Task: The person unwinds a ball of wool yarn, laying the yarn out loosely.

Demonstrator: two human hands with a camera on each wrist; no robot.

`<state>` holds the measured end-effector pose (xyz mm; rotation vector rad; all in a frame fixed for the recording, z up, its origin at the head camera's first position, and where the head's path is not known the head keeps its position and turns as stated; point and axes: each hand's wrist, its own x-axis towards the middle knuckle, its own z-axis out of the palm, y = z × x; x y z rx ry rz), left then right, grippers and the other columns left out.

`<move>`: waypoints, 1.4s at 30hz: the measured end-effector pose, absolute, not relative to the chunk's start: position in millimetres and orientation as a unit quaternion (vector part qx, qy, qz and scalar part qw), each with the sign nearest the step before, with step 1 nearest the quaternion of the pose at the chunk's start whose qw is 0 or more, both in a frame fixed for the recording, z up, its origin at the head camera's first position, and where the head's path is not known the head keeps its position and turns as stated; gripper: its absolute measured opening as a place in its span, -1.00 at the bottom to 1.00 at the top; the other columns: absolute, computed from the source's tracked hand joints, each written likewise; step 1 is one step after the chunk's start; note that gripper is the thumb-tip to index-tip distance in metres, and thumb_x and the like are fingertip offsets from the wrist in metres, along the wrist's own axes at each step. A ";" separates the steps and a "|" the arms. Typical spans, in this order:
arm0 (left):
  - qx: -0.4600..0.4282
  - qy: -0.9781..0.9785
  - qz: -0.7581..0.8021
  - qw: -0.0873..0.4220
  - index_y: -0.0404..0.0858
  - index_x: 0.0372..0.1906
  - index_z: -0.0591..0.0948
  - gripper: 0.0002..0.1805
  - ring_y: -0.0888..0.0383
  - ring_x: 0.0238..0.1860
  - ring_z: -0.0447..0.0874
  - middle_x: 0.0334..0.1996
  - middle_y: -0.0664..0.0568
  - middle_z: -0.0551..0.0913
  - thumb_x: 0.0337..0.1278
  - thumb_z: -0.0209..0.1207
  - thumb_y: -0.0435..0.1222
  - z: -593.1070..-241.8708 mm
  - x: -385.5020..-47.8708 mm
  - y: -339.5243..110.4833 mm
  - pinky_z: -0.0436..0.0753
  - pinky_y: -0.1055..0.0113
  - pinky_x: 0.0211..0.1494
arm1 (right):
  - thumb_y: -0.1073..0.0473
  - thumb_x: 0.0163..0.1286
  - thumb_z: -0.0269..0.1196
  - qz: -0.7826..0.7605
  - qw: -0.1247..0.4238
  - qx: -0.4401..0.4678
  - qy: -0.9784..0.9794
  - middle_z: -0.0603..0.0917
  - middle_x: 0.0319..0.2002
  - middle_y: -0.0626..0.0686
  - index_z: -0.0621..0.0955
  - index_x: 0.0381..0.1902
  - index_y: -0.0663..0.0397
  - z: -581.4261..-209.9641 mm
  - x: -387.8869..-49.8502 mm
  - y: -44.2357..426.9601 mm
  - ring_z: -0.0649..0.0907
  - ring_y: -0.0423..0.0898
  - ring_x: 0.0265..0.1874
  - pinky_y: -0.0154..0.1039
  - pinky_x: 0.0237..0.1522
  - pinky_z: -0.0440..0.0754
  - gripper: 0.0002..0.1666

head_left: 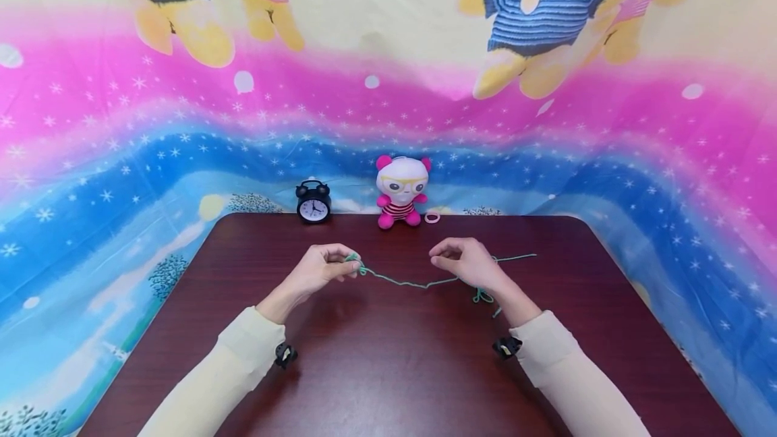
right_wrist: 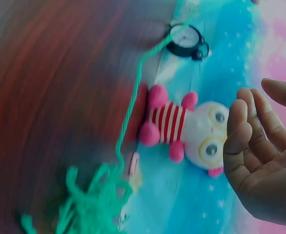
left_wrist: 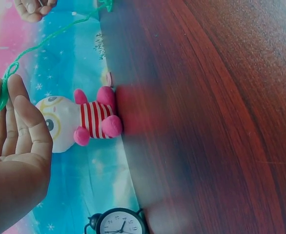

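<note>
Green yarn (head_left: 400, 282) stretches in a slack line between the two hands. My left hand (head_left: 318, 268) pinches its left end between thumb and fingertips, where small loops (left_wrist: 7, 80) show in the left wrist view. My right hand (head_left: 467, 263) is raised with loosely bent fingers; the right wrist view shows its thumb (right_wrist: 282, 92) apart from the fingers and nothing between them. The yarn passes behind or under that hand to a loose green tangle (right_wrist: 94, 204) near the right wrist. Whether the tangle hangs or lies on the table, I cannot tell.
Along the far edge of the dark red wooden table (head_left: 388, 363) stand a black alarm clock (head_left: 313, 209) and a pink and white plush panda (head_left: 402, 191). A small pale pink ring (head_left: 432, 218) lies beside the panda. A printed cloth (head_left: 376, 106) hangs behind the table.
</note>
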<state>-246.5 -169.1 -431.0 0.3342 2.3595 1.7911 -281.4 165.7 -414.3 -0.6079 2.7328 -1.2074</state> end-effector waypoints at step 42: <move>0.113 0.780 0.607 0.099 -0.27 -0.07 0.69 -0.74 -0.16 -0.14 0.77 -0.33 -0.02 0.77 0.20 0.35 -0.24 -430.7 -247.4 -164.5 0.75 0.08 -0.07 | 0.06 0.30 0.39 -0.396 0.049 -0.320 0.859 0.75 -0.37 -0.20 0.75 -0.22 -0.20 -432.3 -267.3 73.3 0.64 -0.26 -0.38 -0.35 -0.29 0.63 -0.90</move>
